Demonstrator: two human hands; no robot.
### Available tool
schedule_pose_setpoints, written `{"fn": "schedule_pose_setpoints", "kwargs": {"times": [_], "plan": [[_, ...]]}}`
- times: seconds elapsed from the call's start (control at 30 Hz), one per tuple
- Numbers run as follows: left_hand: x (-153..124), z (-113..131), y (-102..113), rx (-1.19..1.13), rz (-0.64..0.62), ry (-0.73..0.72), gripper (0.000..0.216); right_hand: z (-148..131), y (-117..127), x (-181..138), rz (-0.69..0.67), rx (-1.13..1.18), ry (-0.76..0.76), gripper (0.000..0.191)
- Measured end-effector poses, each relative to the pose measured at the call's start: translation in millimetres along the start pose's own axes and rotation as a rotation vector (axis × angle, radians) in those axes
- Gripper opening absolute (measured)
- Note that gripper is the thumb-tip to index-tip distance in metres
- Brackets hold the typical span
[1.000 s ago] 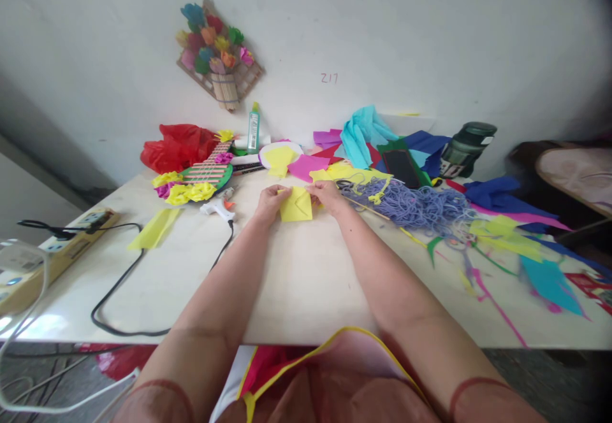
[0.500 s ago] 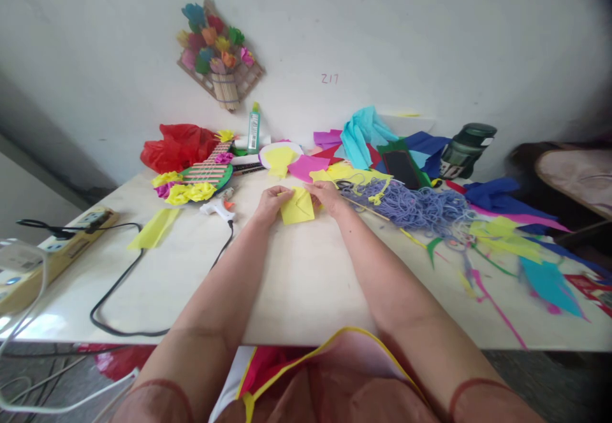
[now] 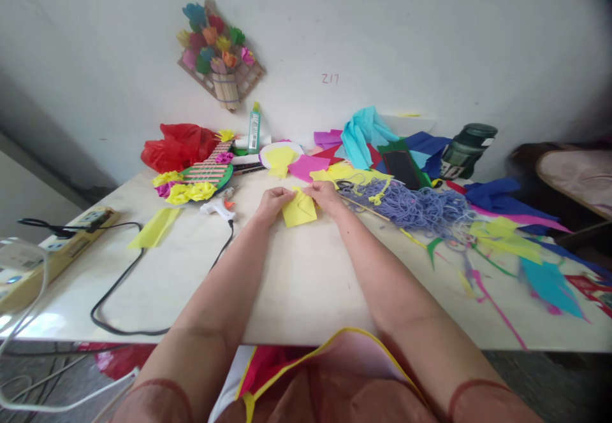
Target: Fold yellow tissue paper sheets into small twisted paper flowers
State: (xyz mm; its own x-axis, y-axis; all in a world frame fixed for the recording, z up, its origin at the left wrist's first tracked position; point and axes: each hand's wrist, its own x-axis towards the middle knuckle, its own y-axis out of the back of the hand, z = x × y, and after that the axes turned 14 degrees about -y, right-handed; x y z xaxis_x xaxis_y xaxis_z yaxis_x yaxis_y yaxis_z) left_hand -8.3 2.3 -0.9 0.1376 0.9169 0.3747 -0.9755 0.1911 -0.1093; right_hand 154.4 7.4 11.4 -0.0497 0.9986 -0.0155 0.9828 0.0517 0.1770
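Note:
Between my two hands is a small square of yellow crepe paper [image 3: 299,210], creased near its top edge. My left hand [image 3: 275,205] pinches its upper left side with thumb and fingers. On the upper right side, my right hand [image 3: 325,196] pinches the same paper. Just left of my left hand lies a white hot glue gun [image 3: 217,209] with an orange part at its tip. A pink paper piece [image 3: 310,167] lies beyond the hands, beside a white disc [image 3: 296,150] with yellow paper on it.
Tangled blue-grey yarn [image 3: 415,207], a dark phone [image 3: 400,167] and a dark green bottle [image 3: 468,149] sit to the right. A flower-decorated craft [image 3: 203,178] and red plastic bag [image 3: 178,148] stand left. A power strip [image 3: 71,251] and black cord [image 3: 108,308] occupy the left side.
The yellow paper has shifted slightly toward me and to the right, and its top edge looks more gathered. My fingers have closed in a little; both hands still hold it.

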Motion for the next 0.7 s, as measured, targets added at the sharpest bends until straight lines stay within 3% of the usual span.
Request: {"fn": "schedule_pose_setpoints", "kwargs": {"times": [0.2, 0.47, 0.57, 0.7], "plan": [[1, 5, -5, -0.101, 0.067, 0.010, 0.035, -5, -3, -3, 0.050, 0.012, -0.005, 0.028], [3, 2, -2, -0.201, -0.029, 0.040, 0.046, -9, -10, -4, 0.198, 0.147, -0.075, 0.025], [3, -1, 0, -0.194, -0.010, 0.041, 0.046, -9, -10, -4, 0.177, 0.153, -0.097, 0.025], [3, 0, 0, -0.158, 0.015, 0.045, 0.047, -11, -3, -5, 0.054, 0.176, -0.124, 0.022]]}}
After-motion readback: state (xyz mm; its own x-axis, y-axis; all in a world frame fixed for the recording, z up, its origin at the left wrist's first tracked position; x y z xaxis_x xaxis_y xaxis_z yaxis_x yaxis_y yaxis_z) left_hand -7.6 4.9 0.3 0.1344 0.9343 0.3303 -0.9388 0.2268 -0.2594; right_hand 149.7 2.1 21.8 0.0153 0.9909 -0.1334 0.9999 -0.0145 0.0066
